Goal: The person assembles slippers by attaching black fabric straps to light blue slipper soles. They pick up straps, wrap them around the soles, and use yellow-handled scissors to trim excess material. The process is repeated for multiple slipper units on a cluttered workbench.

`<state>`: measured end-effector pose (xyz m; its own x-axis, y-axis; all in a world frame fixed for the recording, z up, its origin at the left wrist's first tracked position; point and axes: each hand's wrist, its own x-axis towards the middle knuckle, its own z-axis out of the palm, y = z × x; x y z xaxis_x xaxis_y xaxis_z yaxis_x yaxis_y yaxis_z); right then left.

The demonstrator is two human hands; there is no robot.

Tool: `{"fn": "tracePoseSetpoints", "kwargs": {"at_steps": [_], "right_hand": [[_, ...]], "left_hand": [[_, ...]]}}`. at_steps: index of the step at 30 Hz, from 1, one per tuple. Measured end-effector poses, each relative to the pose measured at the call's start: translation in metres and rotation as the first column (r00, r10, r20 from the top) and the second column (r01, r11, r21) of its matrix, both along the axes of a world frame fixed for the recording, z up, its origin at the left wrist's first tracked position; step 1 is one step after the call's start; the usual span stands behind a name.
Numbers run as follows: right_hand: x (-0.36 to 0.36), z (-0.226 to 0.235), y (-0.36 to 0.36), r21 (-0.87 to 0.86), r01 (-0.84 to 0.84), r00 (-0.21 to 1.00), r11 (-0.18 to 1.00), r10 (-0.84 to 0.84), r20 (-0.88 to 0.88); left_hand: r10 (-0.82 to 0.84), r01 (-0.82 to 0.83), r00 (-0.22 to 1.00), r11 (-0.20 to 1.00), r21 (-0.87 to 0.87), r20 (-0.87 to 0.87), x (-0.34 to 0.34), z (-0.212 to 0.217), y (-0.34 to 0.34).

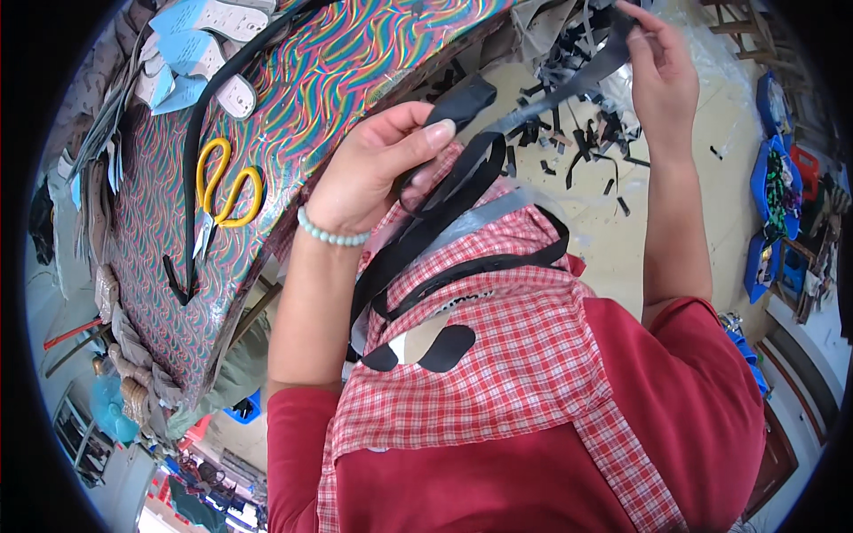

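While both hands pinch a black strap (533, 107), left hand (382, 164) low, right hand (653, 67) raised.

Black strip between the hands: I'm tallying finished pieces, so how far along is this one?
Done: black offcuts litter the floor. In hand: the left hand pinches one end of the black strip, and the right hand holds the other end up. Left: more black strips lie on the checked cloth; the yellow scissors rest unused.

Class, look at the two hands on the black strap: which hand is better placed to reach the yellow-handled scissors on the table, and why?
Probably the left hand. It pinches the black strap beside the patterned table, nearer the yellow-handled scissors. The right hand is raised farther away.
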<state>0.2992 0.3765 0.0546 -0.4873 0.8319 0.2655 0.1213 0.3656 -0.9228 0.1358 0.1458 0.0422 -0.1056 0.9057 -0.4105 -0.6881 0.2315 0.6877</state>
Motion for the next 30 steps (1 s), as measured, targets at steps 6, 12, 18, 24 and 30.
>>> {"fn": "tracePoseSetpoints", "kwargs": {"at_steps": [6, 12, 18, 24, 30], "right_hand": [[-0.009, -0.007, -0.039, -0.415, -0.240, 0.966, 0.878, 0.260, -0.010], [-0.011, 0.009, -0.074, -0.492, -0.443, 0.892, 0.749, 0.424, -0.158], [-0.020, 0.017, -0.086, -0.439, -0.488, 0.852, 0.755, 0.522, -0.050], [-0.063, 0.027, -0.076, -0.019, -0.561, 0.824, 0.828, 0.560, 0.090], [-0.211, 0.017, -0.182, 0.465, -0.884, 0.256, 0.046, 0.880, 0.400]], "left_hand": [[0.273, -0.241, 0.951, 0.948, 0.209, -0.144, 0.040, -0.003, 0.018], [0.283, -0.243, 0.916, 0.955, 0.168, -0.286, 0.044, -0.002, 0.016], [0.516, -0.453, 0.839, 0.839, 0.301, -0.174, 0.049, -0.004, 0.000], [0.222, -0.232, 0.957, 0.972, 0.035, 0.188, 0.048, -0.035, -0.021], [0.040, -0.020, 0.972, 0.996, 0.085, -0.232, 0.072, -0.043, -0.035]]}}
